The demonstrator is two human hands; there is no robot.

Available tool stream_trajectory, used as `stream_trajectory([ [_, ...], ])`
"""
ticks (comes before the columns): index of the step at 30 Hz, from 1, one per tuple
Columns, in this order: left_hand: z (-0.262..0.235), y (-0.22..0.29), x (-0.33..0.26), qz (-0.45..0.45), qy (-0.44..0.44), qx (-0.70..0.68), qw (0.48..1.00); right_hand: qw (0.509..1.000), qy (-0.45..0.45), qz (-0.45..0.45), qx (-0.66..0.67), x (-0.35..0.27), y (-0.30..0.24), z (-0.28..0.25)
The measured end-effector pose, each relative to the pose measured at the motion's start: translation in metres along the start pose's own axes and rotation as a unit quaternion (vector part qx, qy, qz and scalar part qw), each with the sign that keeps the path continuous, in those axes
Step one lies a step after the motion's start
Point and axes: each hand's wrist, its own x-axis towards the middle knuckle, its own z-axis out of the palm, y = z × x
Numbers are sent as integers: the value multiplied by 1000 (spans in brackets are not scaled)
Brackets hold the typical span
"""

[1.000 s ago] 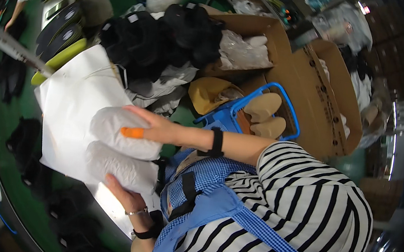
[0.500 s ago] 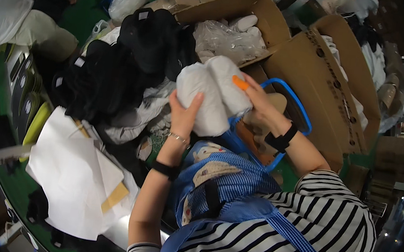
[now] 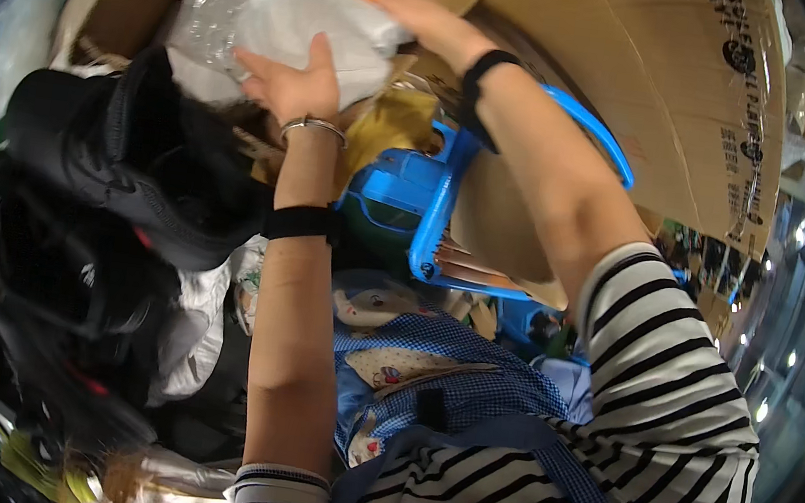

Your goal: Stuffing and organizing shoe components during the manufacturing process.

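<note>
Left hand (image 3: 287, 87) and right hand (image 3: 421, 15) — outstretched, gripping white bundle (image 3: 315, 20).

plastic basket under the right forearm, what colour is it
Bright blue plastic basket, clearest in the head view.

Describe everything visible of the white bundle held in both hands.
The white bundle looks soft and padded, wrapped in clear crinkled plastic. It is held up near the open cardboard box. The left hand cups it from below; the right hand presses its top, an orange-tipped finger on it. Its far side is hidden.
</note>
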Motion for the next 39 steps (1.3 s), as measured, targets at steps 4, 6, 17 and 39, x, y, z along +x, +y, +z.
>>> stream_trajectory([
  [4,0,-41,-3,-36,80,381,920,941,5,115,-318,-36,-39,49],
  [6,-14,-18,-12,-21,51,367,929,925,61,60,-369,-54,-47,44],
  [17,-105,38,-56,-99,-107,-125,981,969,18,-107,-221,-345,-91,-91],
  [39,35,-6,-325,393,-301,442,748,928,242,278,-45,-712,168,-96],
])
